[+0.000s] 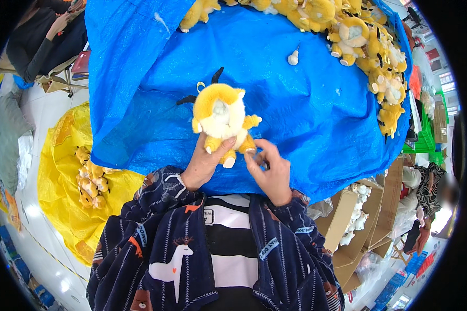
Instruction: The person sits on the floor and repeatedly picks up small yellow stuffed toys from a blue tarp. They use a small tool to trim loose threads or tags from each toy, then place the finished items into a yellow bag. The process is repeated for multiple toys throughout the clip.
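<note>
A yellow and cream plush toy (235, 115), with black horn-like pieces on top and a small yellow loop, is upright above the blue sheet. Its face area is a bare whitish patch. My left hand (203, 161) is wrapped round its lower body, the thumb pressing across the belly. On the toy's right side, my right hand (273, 171) has its thumb and forefinger at the foot, seemingly pinching it; the other fingers are curled. Farther off on the sheet lies a white bulb-shaped handle (293, 58) with a thin shaft.
Similar yellow plush toys (347, 37) are heaped along the sheet's far and right edges. The blue sheet (192, 52) spreads before me. At left, several small plush toys (92, 179) lie on a yellow sheet (57, 166). Cardboard boxes (342, 207) with white pieces stand right. Another person (41, 39) sits far left.
</note>
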Available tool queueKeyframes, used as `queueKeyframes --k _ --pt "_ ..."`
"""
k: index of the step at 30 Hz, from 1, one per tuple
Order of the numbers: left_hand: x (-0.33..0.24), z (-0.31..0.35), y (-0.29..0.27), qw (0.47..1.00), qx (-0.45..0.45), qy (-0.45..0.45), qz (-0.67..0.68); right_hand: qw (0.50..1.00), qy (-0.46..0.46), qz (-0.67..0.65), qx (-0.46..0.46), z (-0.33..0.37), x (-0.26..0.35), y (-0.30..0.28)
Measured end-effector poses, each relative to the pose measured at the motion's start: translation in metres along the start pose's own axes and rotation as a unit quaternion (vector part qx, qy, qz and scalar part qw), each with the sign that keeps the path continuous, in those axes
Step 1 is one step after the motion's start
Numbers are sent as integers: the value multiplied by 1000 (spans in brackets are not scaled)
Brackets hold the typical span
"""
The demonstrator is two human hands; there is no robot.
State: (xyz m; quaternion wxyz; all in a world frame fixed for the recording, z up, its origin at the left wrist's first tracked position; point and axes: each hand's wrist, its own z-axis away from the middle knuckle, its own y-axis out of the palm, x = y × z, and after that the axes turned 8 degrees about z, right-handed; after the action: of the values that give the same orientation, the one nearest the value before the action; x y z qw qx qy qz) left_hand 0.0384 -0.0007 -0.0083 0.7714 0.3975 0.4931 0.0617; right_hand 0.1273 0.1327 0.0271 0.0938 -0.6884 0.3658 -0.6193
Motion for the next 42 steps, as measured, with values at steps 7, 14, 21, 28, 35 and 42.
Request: queueKeyframes --k 7,14,21,28,35,42 --pt "-6 0 1 998 19 -47 30 955 -213 164 125 2 8 4" --pt "-8 2 4 999 -2 -41 12 956 -232 169 57 1 -3 15" --pt "-6 -2 4 1000 -10 -7 -22 946 -258 181 69 -3 -1 14" --pt "-9 -1 4 998 -13 3 -55 935 -287 198 68 -5 -4 13" --pt "-10 4 4 995 12 2 -99 961 -226 157 37 -1 -3 20" --pt "-2 5 3 976 21 86 -200 987 -127 91 -24 2 -3 29"
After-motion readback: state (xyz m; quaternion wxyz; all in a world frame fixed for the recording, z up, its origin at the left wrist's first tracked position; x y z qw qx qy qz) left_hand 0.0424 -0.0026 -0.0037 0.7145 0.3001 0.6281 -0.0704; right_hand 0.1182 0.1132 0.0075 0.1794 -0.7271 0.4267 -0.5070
